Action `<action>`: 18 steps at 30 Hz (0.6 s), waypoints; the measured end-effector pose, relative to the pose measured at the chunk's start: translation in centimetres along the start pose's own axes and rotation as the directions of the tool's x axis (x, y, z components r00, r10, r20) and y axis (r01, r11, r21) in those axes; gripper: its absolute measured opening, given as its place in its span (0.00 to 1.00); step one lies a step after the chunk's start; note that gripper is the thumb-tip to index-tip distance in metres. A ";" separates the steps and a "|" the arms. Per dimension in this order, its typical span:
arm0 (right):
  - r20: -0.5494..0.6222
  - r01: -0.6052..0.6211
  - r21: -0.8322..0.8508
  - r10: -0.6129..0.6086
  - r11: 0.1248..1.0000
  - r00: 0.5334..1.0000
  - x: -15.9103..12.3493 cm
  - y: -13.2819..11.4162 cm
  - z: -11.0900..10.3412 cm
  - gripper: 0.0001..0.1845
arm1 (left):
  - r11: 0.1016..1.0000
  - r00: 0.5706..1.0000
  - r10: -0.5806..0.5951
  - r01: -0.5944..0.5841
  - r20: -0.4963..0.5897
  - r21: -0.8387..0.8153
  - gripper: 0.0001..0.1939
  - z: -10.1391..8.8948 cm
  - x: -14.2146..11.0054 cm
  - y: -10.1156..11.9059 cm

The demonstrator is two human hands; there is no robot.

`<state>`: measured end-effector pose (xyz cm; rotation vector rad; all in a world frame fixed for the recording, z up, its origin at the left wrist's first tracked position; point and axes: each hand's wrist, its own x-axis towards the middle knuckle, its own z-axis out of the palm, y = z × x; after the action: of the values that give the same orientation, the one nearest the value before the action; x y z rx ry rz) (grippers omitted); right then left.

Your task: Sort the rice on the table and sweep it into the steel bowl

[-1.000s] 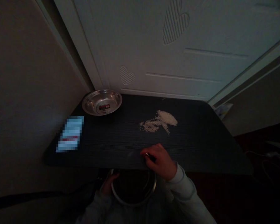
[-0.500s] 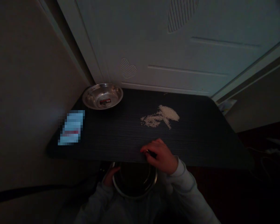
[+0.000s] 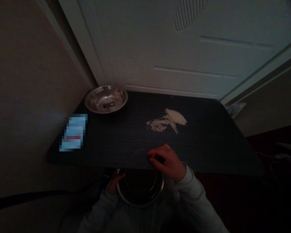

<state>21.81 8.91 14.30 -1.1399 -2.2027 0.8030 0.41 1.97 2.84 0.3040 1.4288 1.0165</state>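
Note:
In the dim light, a small heap of white rice (image 3: 176,116) lies on the dark tabletop (image 3: 111,139), with loose grains spread to its left. Nearer to me, my right hand (image 3: 168,161) rests low over the table's front edge, its fingers curled in and the thumb close to the fingertips. Whatever may be between them is too dark to make out. Below the edge, my left hand (image 3: 115,183) grips the left rim of a round metal-rimmed bowl (image 3: 140,205) at my lap. The bowl's inside is too dark to read.
A wide steel basin (image 3: 106,99) with a dark label inside sits at the table's back left. A blurred-out lit rectangle (image 3: 74,132) lies at the left edge. Behind the table stands a white panel (image 3: 145,38) with raised hearts; a wall is on the left.
My right hand has shifted very slightly to the right, its fingers still curled. The left hand, bowl and rice stay as they were.

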 end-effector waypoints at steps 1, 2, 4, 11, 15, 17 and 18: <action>-0.004 -0.018 0.018 0.018 1.000 1.000 -0.1 0.1 0.0 0.09 | 1.000 1.000 -0.008 0.008 -0.008 0.017 0.01 -0.4 0.2 -0.3; -0.006 -0.043 0.046 0.043 0.998 0.999 -0.2 0.2 -0.2 0.11 | 0.999 1.000 -0.015 0.016 -0.019 0.038 0.02 -0.9 0.4 -0.6; -0.006 -0.104 0.124 0.105 0.987 0.994 -0.3 0.5 -1.0 0.13 | 0.997 0.999 -0.016 0.020 -0.049 0.077 0.04 -2.0 0.9 -1.3; -0.226 -0.109 0.012 0.109 0.994 0.968 3.0 2.5 -7.2 0.13 | 0.994 0.997 0.033 -0.025 -0.072 0.109 0.04 -2.9 2.3 -2.7; -0.447 -0.032 -0.003 0.028 0.999 0.894 5.2 5.2 -7.5 0.11 | 0.986 0.992 0.062 -0.043 -0.114 0.159 0.06 -2.7 2.1 -2.5; -0.544 -0.030 0.053 0.054 0.998 0.837 5.4 6.4 -6.5 0.11 | 0.981 0.988 0.087 -0.063 -0.129 0.182 0.06 -2.9 2.0 -2.3; -0.557 -0.029 0.086 0.072 0.996 0.827 5.4 6.8 -6.1 0.11 | 0.979 0.987 0.096 -0.069 -0.133 0.190 0.06 -3.1 1.9 -2.3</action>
<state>26.83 18.20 14.61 -1.2138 -1.6428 0.4773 -1.83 0.85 -0.69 0.4372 1.6554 0.9895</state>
